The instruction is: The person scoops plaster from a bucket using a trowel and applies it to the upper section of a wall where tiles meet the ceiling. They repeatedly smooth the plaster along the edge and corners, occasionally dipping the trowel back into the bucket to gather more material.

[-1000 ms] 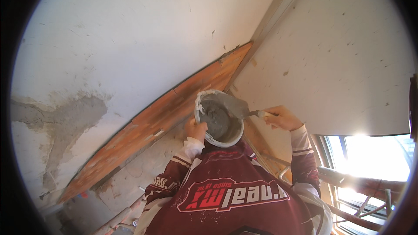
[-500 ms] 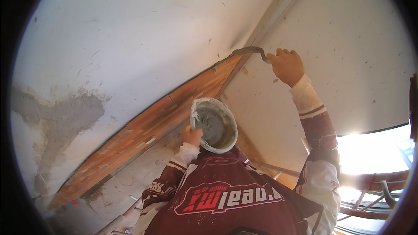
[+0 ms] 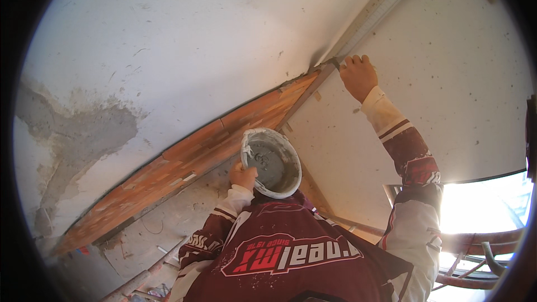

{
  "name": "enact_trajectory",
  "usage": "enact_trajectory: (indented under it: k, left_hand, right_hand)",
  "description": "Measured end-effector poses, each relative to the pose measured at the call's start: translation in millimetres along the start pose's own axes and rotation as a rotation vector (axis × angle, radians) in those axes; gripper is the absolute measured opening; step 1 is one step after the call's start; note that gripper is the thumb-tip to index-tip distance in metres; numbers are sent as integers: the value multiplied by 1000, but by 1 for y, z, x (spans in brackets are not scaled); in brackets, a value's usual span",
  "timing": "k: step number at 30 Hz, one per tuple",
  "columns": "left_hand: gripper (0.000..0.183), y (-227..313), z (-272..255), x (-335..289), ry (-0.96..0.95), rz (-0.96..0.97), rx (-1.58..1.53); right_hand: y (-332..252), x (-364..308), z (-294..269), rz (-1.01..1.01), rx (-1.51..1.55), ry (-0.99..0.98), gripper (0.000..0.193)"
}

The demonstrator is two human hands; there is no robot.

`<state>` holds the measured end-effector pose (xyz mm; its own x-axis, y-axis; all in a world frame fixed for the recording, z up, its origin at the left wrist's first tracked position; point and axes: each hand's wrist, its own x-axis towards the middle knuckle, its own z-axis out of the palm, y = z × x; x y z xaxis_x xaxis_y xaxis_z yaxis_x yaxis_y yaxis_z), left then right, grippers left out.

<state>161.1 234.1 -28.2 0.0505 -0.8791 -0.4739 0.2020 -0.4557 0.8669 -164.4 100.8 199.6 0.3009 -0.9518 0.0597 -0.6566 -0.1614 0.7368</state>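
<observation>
My left hand (image 3: 243, 177) grips the rim of a round, mortar-crusted bucket (image 3: 295, 174), held in front of my chest. Wet grey mortar (image 3: 266, 162) lies inside it. Up at the right, my right hand (image 3: 359, 78) is closed round a trowel (image 3: 336, 63). Only a small dark part of the trowel shows, nearly edge-on; its handle is hidden in the fingers. The trowel is at the corner where the top edge of the orange brick facing (image 3: 246, 113) meets a pale strip (image 3: 369, 19). A dark line of mortar runs along that brick edge.
A white wall (image 3: 184, 39) with a grey patch (image 3: 95, 128) fills the left. Another pale, speckled wall (image 3: 447, 72) stands at the right. At lower right, a reddish-brown metal frame (image 3: 475, 244) stands by a bright opening. Rails (image 3: 151, 271) show at lower left.
My right hand has moved slightly left with the trowel, which has turned from lying along the brick edge to nearly edge-on at the corner. My left hand still holds the bucket.
</observation>
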Motion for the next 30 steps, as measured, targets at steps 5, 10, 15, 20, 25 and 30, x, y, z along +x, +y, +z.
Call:
enact_trajectory:
  k: [5, 10, 15, 20, 25, 30]
  left_hand:
    - [19, 1, 0, -1, 11, 1, 12]
    - [15, 5, 0, -3, 4, 12, 8]
    - [11, 3, 0, -2, 27, 17, 21]
    - [13, 3, -1, -2, 24, 11, -1]
    - [16, -5, -4, 2, 7, 31, -21]
    - [18, 1, -5, 0, 14, -5, -1]
  right_hand:
    - [-5, 3, -7, -6, -57, -38, 12]
    - [-10, 6, -6, 6, -89, -68, 14]
    - [-14, 4, -2, -5, -105, -72, 14]
    - [-17, 5, 3, -22, -118, -98, 13]
    - [-20, 6, 15, -5, -132, -83, 11]
    - [-19, 8, 14, -18, -144, -117, 11]
